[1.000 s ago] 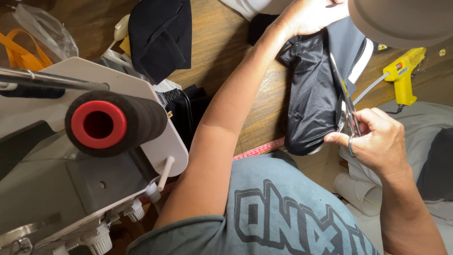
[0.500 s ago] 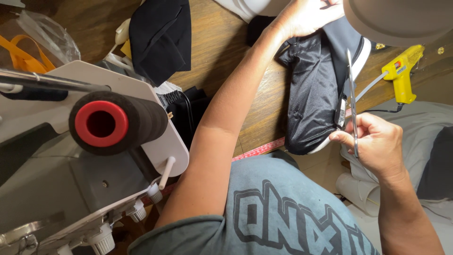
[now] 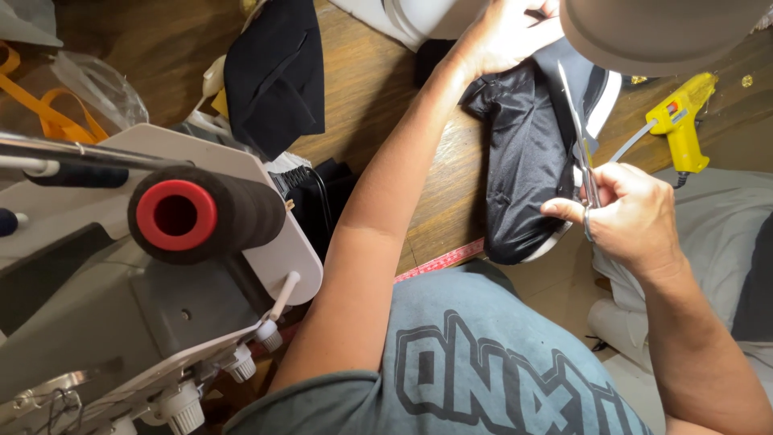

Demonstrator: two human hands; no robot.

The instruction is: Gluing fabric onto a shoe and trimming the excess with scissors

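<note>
Black cloth [image 3: 523,177]: shiny, crumpled, with a white band along its right edge; lying on the wooden table [image 3: 378,97] towards its far right part, between the person's two arms. Scissors [image 3: 581,153]: blades pointing away from the person, laid along the cloth's right edge; handles gripped in the right hand [image 3: 632,213], fingers curled through them. Left hand [image 3: 503,32]: pressed down on the far end of the cloth, holding it; fingertips partly hidden behind a grey brim at the top of view. Yellow glue gun [image 3: 684,121]: on the table's right side, just beyond the scissors, cord trailing towards the cloth. Red measuring tape [image 3: 441,263]: at the table's near edge, beside the left forearm. Black garment [image 3: 274,72]: folded, far left of the table. Thread spool [image 3: 205,213]: dark, red core, on a white sewing machine [image 3: 121,322] at left.
</note>
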